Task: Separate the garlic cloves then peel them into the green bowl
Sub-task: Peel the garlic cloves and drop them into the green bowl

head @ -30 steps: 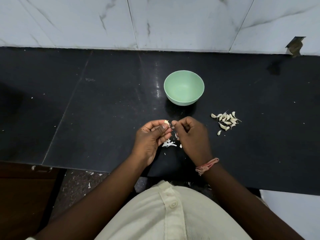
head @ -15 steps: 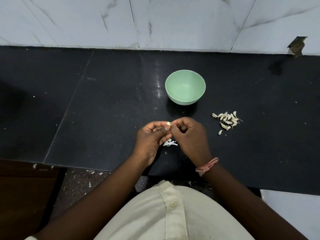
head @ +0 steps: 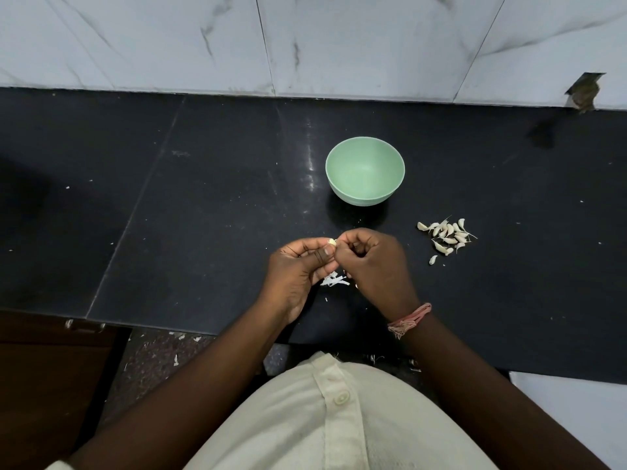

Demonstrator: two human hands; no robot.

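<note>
A small pale garlic clove (head: 331, 242) is pinched at the fingertips of my left hand (head: 298, 266), over the black counter. My right hand (head: 375, 262) is closed right against it, its fingertips touching the clove's right side. The green bowl (head: 365, 171) stands upright just beyond my hands and looks empty. A pile of several unpeeled garlic cloves (head: 447, 234) lies to the right of my hands, with one loose clove (head: 433, 259) below it. White peel scraps (head: 334, 281) lie on the counter under my hands.
The black stone counter (head: 203, 198) runs wall to wall, backed by white marble tiles (head: 305, 42). Its front edge sits just below my wrists. A brown cupboard (head: 51, 385) is at the lower left, and small peel bits litter the floor.
My two hands have drawn closer together around the clove, and my right fingertips now touch it. The bowl and the clove pile have not moved.
</note>
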